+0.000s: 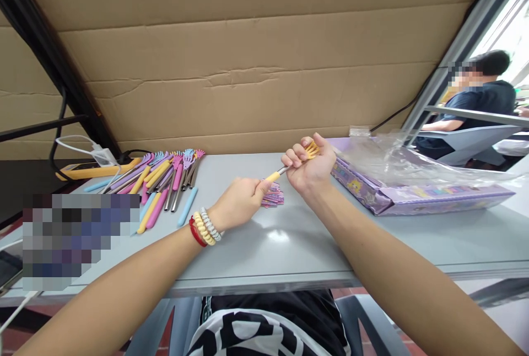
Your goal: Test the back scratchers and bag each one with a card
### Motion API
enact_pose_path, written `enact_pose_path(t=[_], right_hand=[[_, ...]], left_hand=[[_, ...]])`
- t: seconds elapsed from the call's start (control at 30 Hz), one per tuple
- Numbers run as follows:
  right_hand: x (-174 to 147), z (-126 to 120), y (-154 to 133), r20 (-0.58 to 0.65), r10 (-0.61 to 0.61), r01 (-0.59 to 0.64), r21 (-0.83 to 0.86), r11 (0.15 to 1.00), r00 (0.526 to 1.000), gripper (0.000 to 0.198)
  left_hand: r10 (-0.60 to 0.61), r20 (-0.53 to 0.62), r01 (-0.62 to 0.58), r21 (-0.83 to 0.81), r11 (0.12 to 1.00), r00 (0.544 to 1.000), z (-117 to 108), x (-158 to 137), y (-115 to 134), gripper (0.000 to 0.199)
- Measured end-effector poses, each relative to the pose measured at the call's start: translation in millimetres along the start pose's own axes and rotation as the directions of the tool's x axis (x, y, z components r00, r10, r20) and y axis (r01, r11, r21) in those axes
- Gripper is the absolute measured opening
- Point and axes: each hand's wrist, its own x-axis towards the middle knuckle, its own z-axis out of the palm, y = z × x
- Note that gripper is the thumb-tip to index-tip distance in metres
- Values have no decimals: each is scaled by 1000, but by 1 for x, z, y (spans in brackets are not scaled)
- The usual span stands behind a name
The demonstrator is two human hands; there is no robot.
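Between both hands is a yellow back scratcher (273,177) with a thin metal rod. My left hand (238,201) is closed round its yellow handle. Farther up, my right hand (311,171) has its fingers curled round the claw end, palm turned upward. A short length of metal rod shows between the two hands. Behind my left hand lies a small stack of pink and purple printed cards (275,197). A pile of back scratchers (165,174) in yellow, pink, purple and blue lies to the left, with a loose light blue handle (188,207) beside it.
A purple printed box (446,199) with clear plastic bags (397,157) on it stands at the right. Cardboard (256,69) walls the back of the grey table (273,262). A white cable and adapter (104,156) lie at left. A seated person (481,97) is at far right.
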Motion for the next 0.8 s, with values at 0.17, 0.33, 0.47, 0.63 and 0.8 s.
enact_pose_path(t=[0.17, 0.33, 0.47, 0.63, 0.8], right_hand=[[2, -1, 9, 101, 67, -34, -296, 955, 993, 25], [2, -9, 16, 250, 354, -137, -610, 780, 901, 39], [10, -18, 8, 254, 524, -233, -684, 692, 813, 38], [21, -25, -3, 209, 366, -187, -578, 794, 907, 30], [15, -22, 3, 221, 297, -87, -650, 755, 929, 37]], left_hand=[[9, -46, -8, 34, 999, 999, -4, -1, 2, 49], [31, -68, -28, 47, 998, 997, -8, -3, 0, 48], [11, -98, 5, 157, 988, 995, -14, 1, -15, 44], [32, -155, 12, 275, 961, 987, -19, 11, -40, 35], [103, -208, -46, 262, 964, 973, -15, 14, -45, 24]])
